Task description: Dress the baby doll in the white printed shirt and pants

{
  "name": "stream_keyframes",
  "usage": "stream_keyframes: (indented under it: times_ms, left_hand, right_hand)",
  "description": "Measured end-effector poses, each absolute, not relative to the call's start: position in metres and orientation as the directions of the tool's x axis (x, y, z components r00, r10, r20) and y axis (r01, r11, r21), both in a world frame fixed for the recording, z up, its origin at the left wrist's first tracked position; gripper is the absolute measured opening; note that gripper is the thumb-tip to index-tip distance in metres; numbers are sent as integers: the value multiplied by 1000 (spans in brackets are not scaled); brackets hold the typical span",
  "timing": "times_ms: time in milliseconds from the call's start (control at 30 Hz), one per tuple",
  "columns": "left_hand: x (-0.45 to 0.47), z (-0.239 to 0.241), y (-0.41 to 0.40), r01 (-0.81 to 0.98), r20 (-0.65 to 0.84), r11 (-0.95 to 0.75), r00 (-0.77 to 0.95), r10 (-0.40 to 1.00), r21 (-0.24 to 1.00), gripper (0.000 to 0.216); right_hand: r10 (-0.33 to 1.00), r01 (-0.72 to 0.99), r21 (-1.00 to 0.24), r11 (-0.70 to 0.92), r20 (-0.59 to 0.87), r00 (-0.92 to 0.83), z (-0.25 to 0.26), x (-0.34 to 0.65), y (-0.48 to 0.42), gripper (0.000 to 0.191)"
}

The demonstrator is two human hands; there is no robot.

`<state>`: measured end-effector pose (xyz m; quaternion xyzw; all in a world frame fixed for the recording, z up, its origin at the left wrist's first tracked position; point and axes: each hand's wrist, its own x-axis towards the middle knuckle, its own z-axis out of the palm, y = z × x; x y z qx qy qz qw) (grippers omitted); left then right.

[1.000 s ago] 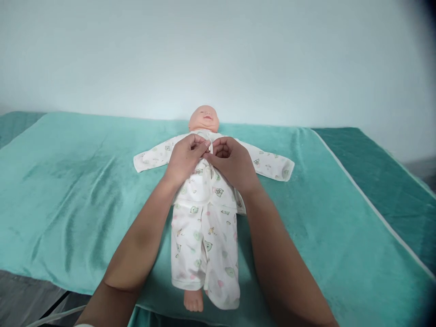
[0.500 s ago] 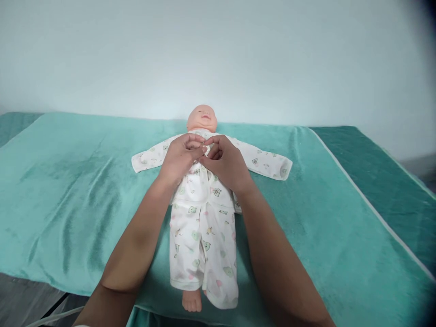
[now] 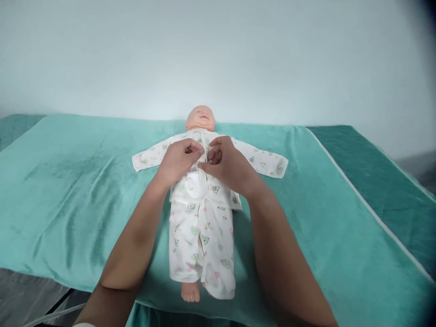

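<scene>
A baby doll (image 3: 200, 117) lies on its back on a teal blanket (image 3: 68, 181), arms spread, in a white printed shirt (image 3: 262, 161) and matching trousers (image 3: 200, 245). One bare foot (image 3: 190, 292) shows at the near end. My left hand (image 3: 179, 160) and my right hand (image 3: 227, 163) rest on the doll's chest, side by side. Both have fingers curled and pinch the shirt's front edges where they meet at the middle.
A darker green cover (image 3: 381, 181) with a pale trim lies under the blanket on the right. A plain white wall (image 3: 218, 54) stands behind. At the lower left the floor (image 3: 23, 295) and a white cable (image 3: 51, 314) show past the blanket's edge.
Both hands have slid a little down the doll's chest, from just below the neck toward mid-chest. The shirt's top now lies closed under the chin.
</scene>
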<state>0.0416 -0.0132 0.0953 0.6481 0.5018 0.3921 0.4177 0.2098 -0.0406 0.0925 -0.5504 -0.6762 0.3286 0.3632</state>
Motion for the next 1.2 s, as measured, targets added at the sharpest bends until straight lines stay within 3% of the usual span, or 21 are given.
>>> stream_keyframes:
  times_ms: [167,267,467,600,767,1033,1200]
  left_hand:
    - [36,97,-26,392,109,-212,269,957,895,20]
    - [32,93,-32,411,163,-300,338,927,861,21]
    - [30,86,-40,413,187,-330,350,918,849,10]
    - [31,84,-38,381,202,-346,370,907,858,11]
    - [29,86,-37,288,164,-292,396,903,912,12]
    - [29,84,-41,171,135,-226,428,894,959,19]
    - [29,84,-42,249,123,-241,413,903,938,18]
  right_hand:
    - [994,774,-624,104,58,-87,95,203,-70,29]
    - [995,790,-604,101,76,-69,85,204,-76,29]
    - [971,592,-770,239,171,-169,74,221,-69,37]
    - [990,277,-955,108,79,-115,70,226,-65,33]
    - [992,0,-997,73,73,-101,66,220,-64,35]
    - [986,-43,-994,102,106,-131,62,216,-63,32]
    - [981,-31,-990,137,140,-136,58,217,-62,32]
